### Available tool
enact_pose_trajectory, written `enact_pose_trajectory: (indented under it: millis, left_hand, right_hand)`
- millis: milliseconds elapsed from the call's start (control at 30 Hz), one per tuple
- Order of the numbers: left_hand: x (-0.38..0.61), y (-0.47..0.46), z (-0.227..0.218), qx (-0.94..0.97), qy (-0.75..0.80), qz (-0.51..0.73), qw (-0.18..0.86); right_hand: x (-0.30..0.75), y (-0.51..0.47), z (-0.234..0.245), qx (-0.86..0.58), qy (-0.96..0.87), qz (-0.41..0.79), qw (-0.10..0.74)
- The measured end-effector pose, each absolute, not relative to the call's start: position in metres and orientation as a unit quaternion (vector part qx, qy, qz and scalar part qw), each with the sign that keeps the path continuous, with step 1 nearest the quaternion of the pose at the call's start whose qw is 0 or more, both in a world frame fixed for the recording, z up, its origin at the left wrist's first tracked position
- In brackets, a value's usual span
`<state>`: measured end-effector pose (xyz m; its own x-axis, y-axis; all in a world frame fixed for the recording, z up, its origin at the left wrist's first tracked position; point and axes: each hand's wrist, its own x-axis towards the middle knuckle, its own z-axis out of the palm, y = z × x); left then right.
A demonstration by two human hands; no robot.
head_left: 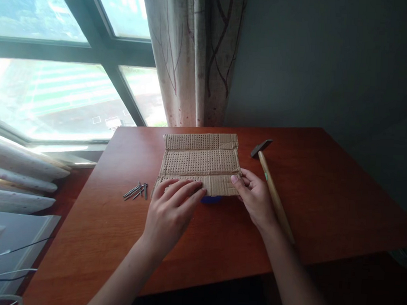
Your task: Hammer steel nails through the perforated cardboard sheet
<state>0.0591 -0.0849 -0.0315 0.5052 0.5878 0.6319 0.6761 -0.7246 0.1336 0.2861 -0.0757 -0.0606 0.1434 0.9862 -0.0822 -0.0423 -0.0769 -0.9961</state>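
Note:
A folded-looking piece of brown cardboard [203, 162], with rows of small punched holes and two creases across it, is between my hands over the table. My right hand [254, 195] grips its near right corner, thumb on top and fingers beneath. My left hand [171, 208] lies across the near left part, its curled fingers on the surface; its thumb is not clearly seen. Under the near edge shows a bit of a blue object [210, 200], mostly hidden. Several metal nails [136, 191] lie in a loose pile left of the cardboard.
To the right of my right hand lies a hammer [274, 185] with a wooden handle, its dark head pointing away. The reddish-brown wooden table [342, 204] reaches a curtain [199, 54] and windows at the back left. Cables [11, 250] hang by a wall socket at lower left.

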Motion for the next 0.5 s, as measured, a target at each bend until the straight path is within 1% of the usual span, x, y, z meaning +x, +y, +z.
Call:
enact_pose_trajectory:
  millis: [367, 500]
  left_hand:
    - [0.0591, -0.084, -0.0338, -0.865, -0.369, -0.335, 0.063]
    - [0.0605, -0.0835, -0.0342, -0.866, -0.372, -0.33, 0.059]
  right_hand:
    - [0.2871, -0.0739, -0.0661, -0.542, -0.441, 0.483, 0.528]
    - [0.2874, -0.0737, -0.0667, -0.551, -0.435, 0.491, 0.516]
